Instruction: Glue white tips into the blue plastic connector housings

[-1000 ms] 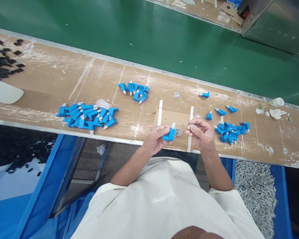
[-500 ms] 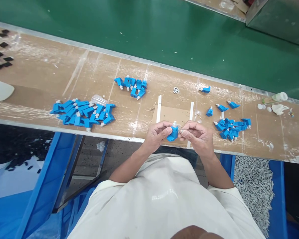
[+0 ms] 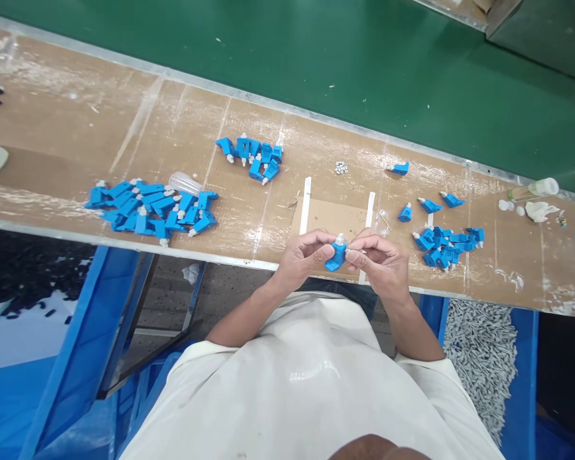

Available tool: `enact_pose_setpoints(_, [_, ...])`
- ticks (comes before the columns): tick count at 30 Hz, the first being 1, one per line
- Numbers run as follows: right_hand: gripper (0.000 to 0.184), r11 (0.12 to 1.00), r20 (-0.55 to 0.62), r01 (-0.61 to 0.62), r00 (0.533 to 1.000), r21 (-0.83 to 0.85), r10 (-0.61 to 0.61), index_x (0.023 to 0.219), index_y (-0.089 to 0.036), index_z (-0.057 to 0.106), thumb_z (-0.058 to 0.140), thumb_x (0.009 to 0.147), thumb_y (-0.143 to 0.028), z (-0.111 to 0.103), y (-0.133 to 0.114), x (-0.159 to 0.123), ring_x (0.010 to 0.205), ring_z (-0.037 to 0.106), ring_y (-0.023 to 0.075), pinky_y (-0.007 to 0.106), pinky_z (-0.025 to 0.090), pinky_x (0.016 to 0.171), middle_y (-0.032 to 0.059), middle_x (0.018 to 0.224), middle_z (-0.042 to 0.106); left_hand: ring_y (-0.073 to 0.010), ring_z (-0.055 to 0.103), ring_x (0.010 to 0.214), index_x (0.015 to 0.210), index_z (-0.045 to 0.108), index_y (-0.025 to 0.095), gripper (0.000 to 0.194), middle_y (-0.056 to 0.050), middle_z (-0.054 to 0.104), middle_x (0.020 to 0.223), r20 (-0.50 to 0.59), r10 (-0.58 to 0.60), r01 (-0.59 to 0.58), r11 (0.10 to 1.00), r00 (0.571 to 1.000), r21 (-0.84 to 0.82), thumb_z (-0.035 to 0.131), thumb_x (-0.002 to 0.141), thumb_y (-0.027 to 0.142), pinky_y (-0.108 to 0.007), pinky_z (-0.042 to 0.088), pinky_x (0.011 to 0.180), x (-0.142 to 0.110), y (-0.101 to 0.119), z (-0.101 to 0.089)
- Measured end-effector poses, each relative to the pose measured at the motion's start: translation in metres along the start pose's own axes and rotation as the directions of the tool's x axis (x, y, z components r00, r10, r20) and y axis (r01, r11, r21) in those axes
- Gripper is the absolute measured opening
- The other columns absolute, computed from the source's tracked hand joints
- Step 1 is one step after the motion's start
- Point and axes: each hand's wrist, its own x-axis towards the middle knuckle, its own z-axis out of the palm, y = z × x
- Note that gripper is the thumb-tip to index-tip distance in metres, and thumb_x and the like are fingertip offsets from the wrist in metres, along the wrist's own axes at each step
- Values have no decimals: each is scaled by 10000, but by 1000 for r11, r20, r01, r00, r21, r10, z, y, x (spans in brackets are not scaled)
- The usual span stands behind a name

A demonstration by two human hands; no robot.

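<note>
While the left hand (image 3: 301, 259) pinches a blue piece (image 3: 336, 258) in its grip, the right hand (image 3: 386, 263), just right of that piece, pinches something small (image 3: 347, 253) I can't identify.

Left grip (image 3: 305, 257) pinched — right grip (image 3: 382, 259) close beside, forearms (image 3: 244, 312) angled inward.

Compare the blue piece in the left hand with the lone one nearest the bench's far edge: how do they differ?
The held piece is gripped in the left hand; the lone piece lies on the bench. The held piece's white tip points away from the person, the lone piece's leftward. Both are blue with a white tip.
</note>
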Motion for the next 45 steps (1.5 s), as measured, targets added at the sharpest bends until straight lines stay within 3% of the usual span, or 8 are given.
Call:
enact_pose_setpoints(10, [239, 999, -12, 10, 1000, -45, -10, 755, -247, 810, 961, 653, -402, -1, 0, 2, 611, 588, 134, 240, 553, 425, 21, 753, 655, -124, 607, 685, 785, 797, 161, 432, -26, 667, 737, -33, -61, 59, 997, 998, -40, 963, 597, 512, -247, 504, 656, 2, 0, -1])
enact_pose_setpoints(18, [229, 993, -8, 38, 999, -112, -39, 762, -252, 804, 934, 698, -429, -3, 2, 1, 575, 561, 125, 240, 524, 408, 20, 752, 650, -129, 637, 727, 805, 787, 184, 379, -17, 682, 763, -15, -57, 57, 998, 998, -32, 949, 639, 483, -243, 511, 677, 2, -2, -2])
enact_pose_setpoints(26, [104, 927, -24, 264, 960, -267, -280, 823, -272, 796, 826, 846, -369, -2, 1, -6, 686, 606, 176, 299, 565, 532, 46, 772, 669, -119, 583, 629, 831, 783, 180, 411, -15, 678, 701, -62, -8, 12, 998, 998, 63, 888, 705, 557, -246, 495, 629, 5, -8, -7])
enact_pose_setpoints(35, [250, 992, -60, 55, 996, -110, -62, 768, -242, 790, 894, 752, -468, 3, 9, 0, 635, 607, 136, 252, 586, 482, 21, 763, 663, -123, 628, 692, 851, 795, 173, 438, -36, 731, 802, -56, -3, 7, 998, 998, 68, 889, 695, 571, -235, 496, 670, 7, -12, -9])
enact_pose_setpoints(45, [216, 996, -65, 55, 996, -68, -60, 782, -237, 800, 926, 724, -403, 4, 14, 1, 636, 634, 120, 225, 596, 478, 10, 776, 675, -132, 652, 704, 883, 801, 186, 382, -43, 735, 816, 11, 35, -36, 996, 999, 84, 858, 759, 542, -246, 513, 668, 9, -15, -12])
